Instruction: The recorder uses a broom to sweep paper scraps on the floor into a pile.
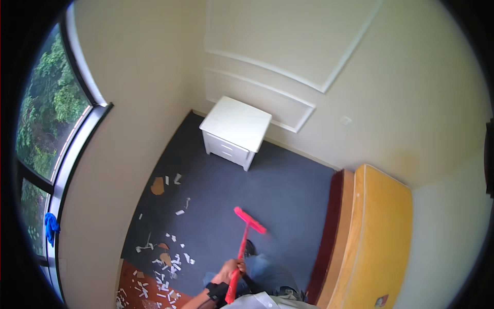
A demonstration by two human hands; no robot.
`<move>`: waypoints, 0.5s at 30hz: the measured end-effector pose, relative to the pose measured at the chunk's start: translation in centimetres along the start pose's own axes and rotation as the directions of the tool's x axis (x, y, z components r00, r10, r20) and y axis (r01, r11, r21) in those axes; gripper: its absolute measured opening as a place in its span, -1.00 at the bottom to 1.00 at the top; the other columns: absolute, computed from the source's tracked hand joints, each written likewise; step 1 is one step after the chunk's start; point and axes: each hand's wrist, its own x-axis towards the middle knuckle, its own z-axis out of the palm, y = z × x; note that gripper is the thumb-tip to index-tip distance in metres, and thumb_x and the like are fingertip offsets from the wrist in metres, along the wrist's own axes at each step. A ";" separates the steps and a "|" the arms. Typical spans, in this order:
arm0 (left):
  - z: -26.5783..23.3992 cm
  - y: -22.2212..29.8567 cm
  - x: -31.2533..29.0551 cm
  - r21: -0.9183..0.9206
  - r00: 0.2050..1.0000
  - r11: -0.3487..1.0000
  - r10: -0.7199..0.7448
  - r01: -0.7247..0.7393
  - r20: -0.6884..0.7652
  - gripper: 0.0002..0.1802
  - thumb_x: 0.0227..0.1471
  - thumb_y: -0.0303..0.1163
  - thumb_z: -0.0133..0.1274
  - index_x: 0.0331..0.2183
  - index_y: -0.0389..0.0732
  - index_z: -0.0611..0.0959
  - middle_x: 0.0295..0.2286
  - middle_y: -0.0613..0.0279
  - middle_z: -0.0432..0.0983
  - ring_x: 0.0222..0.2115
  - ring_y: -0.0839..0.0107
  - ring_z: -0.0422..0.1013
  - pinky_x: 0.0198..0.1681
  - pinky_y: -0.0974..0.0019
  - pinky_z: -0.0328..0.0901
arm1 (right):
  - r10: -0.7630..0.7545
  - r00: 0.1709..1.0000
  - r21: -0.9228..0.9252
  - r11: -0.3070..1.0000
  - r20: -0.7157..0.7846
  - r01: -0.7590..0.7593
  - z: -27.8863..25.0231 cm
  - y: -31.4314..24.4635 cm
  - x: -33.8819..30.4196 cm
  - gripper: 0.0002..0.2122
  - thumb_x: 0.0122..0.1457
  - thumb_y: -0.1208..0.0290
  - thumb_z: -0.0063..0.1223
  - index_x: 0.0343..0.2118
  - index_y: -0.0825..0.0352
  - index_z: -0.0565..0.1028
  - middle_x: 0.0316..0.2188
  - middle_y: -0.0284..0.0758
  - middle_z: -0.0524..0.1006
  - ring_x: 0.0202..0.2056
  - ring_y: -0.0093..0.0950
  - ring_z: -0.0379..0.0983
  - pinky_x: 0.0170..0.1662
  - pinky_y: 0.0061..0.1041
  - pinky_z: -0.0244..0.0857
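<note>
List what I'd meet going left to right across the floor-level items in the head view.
White and brown scraps → red long-handled tool → dark red slab → tan slab → yellow mattress.

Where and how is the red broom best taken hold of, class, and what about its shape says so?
Best gripped, I'd say, around the handle of the red broom, from the near side, as the left hand does. The handle looks straight and slim and slants toward the picture's lower edge; the wide crosswise head at the far end looks harder to wrap.
</note>
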 end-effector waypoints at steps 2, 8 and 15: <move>2.0 0.6 0.7 -0.018 0.999 1.000 -0.020 0.019 -0.029 -0.92 0.07 -0.60 -0.22 -0.38 -0.20 0.25 -0.68 0.39 0.15 -0.75 0.62 0.11 -0.74 0.58 0.06 | 0.019 0.999 0.021 1.000 0.033 -0.019 -0.5 0.0 -0.8 -0.78 0.18 0.31 -0.13 -0.39 0.31 0.52 -0.62 -0.36 0.49 -0.50 -0.52 0.46 -0.48 -0.46 0.33; 5.9 3.3 1.6 -0.016 0.993 0.999 0.042 -0.044 -0.109 -0.91 0.08 -0.57 -0.19 -0.43 -0.20 0.27 -0.70 0.39 0.14 -0.76 0.62 0.09 -0.75 0.56 0.06 | 0.058 0.996 0.044 0.997 0.060 -0.061 -2.1 -1.0 -2.5 -0.78 0.18 0.30 -0.13 -0.40 0.32 0.51 -0.61 -0.34 0.49 -0.49 -0.51 0.47 -0.48 -0.46 0.34; 7.3 4.8 2.2 0.187 0.969 0.962 0.221 -0.198 -0.108 -0.88 0.04 -0.54 -0.14 -0.49 -0.20 0.28 -0.70 0.36 0.16 -0.76 0.56 0.12 -0.74 0.47 0.09 | -0.011 0.999 0.072 0.997 -0.047 0.014 -1.1 -4.5 0.0 -0.77 0.18 0.29 -0.13 -0.40 0.33 0.51 -0.60 -0.32 0.50 -0.49 -0.51 0.47 -0.49 -0.46 0.34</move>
